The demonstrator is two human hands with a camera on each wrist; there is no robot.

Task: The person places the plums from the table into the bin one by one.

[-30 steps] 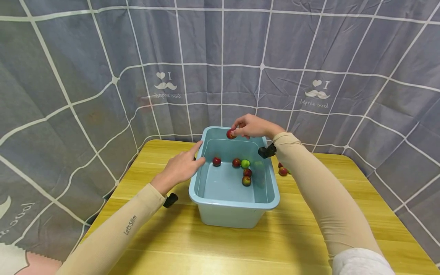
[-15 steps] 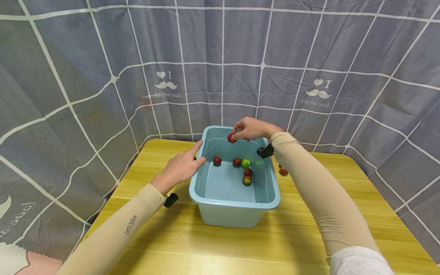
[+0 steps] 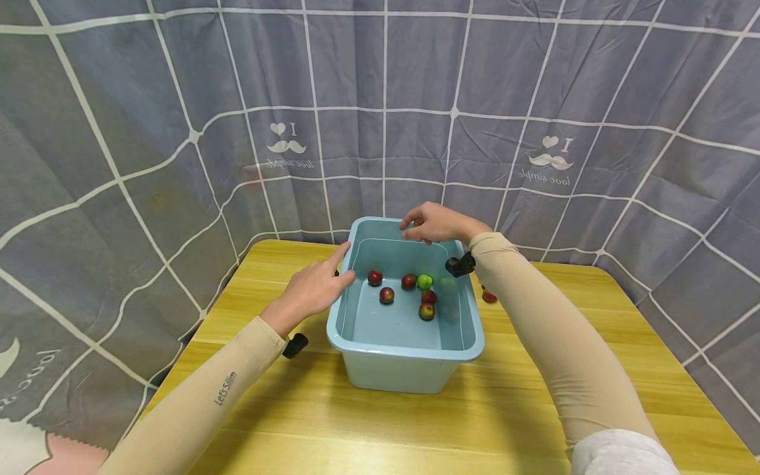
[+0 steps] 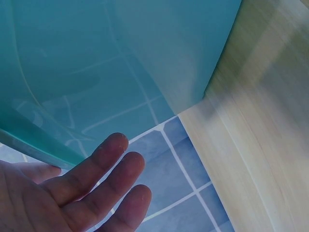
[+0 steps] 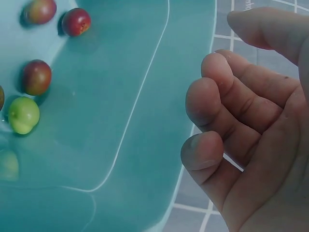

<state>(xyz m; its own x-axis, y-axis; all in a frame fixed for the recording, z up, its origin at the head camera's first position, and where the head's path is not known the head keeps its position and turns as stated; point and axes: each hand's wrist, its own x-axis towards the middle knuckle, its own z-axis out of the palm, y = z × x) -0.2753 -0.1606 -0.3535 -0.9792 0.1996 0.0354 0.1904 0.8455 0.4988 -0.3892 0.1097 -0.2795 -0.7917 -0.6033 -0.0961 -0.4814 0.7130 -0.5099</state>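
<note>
A light blue plastic basin [image 3: 406, 354] stands on the table, several small red plums lying spread over its floor. One red plum [image 3: 386, 295] lies toward the basin's left side, another [image 3: 375, 278] behind it. A green fruit [image 5: 24, 115] sits among the plums near the right wall. My right hand [image 3: 436, 223] hovers over the basin's back end, palm empty; in the right wrist view its fingers bend loosely, apart from the thumb. My left hand [image 3: 315, 287] rests at the left rim, its fingers [image 4: 131, 166] extended along the outer wall in the left wrist view.
More red fruit [image 3: 489, 296] lies on the wooden table [image 3: 380, 435] right of the basin, partly hidden by the right forearm. A grey curtain [image 3: 415, 79] with white grid lines hangs behind and around the table.
The plum my right hand was pinching has been let go and now lies on the basin floor. That hand had dipped slightly before the release. The left hand has stayed at the rim.
</note>
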